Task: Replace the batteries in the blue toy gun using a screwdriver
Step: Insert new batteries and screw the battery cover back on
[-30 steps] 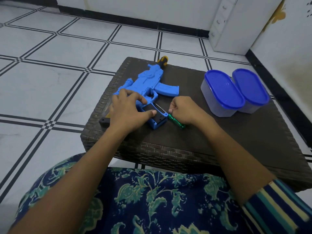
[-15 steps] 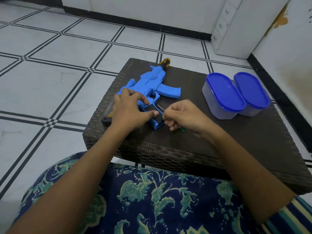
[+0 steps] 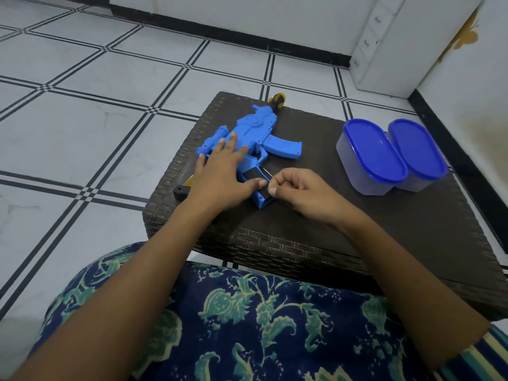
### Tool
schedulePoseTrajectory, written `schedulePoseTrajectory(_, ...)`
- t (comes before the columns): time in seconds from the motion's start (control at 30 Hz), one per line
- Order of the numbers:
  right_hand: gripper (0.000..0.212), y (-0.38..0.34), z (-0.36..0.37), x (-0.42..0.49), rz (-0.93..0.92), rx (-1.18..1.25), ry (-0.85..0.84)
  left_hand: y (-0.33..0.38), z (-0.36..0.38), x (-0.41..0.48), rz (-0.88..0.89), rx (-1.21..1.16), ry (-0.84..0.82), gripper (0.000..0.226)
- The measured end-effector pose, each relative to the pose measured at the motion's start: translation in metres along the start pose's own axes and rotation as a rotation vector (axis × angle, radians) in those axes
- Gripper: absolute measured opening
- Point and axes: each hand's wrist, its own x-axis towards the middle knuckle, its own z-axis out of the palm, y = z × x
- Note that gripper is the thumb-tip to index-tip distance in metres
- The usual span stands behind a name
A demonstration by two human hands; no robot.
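Observation:
The blue toy gun (image 3: pixel 264 136) lies flat on the dark woven table (image 3: pixel 316 237), its yellow-tipped muzzle pointing away from me. My left hand (image 3: pixel 222 174) presses flat on the gun's body, thumb beside the black battery cover (image 3: pixel 254 176) in the grip. My right hand (image 3: pixel 299 192) is closed around the screwdriver, whose thin metal shaft (image 3: pixel 265 171) pokes out toward the top of the cover. The screwdriver's handle is hidden inside the fist.
Two clear containers with blue lids (image 3: pixel 371 155) (image 3: pixel 417 149) stand side by side at the table's right. A small black and yellow part (image 3: pixel 182 191) lies at the table's left edge. White tiled floor (image 3: pixel 82 133) surrounds the table; a white cabinet (image 3: pixel 390 42) stands behind.
My left hand has flattened and spread its fingers over the gun body. My right hand has closed further over the screwdriver, so the green handle no longer shows, and the tip has come onto the battery cover.

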Motion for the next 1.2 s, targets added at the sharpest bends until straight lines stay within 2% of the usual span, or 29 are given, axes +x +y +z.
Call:
schedulePoseTrajectory(0.17,0.006,0.002,0.003,0.000,-0.005,-0.025,0.036,0.000,0.001,0.001,0.007,0.050,-0.060,0.073)
schedulePoseTrajectory(0.47,0.005,-0.004,0.007,-0.006,0.002,-0.070,0.099,0.001,0.001,0.000,0.014,0.056,-0.057,0.070)
schedulePoseTrajectory(0.6,0.009,-0.006,0.008,-0.004,0.110,0.028,0.165,0.001,0.002,0.001,0.014,0.050,-0.052,0.071)
schedulePoseTrajectory(0.7,0.032,-0.005,0.003,-0.002,0.219,0.137,0.213,0.001,0.001,0.001,0.009,0.047,-0.057,0.071)
schedulePoseTrajectory(0.77,0.036,-0.007,-0.001,-0.006,0.226,0.172,0.213,0.000,0.000,0.001,0.007,0.038,-0.060,0.071)
schedulePoseTrajectory(0.93,0.033,-0.016,-0.017,-0.015,0.176,0.323,0.271,0.002,-0.001,0.002,-0.002,0.021,-0.065,0.070)
schedulePoseTrajectory(1.1,0.037,-0.013,0.004,-0.011,0.242,0.097,0.233,0.000,0.000,0.002,-0.010,0.000,-0.052,0.070)
schedulePoseTrajectory(1.2,0.037,-0.017,-0.001,-0.010,0.204,0.045,0.303,0.001,0.000,0.000,-0.005,-0.006,-0.052,0.070)
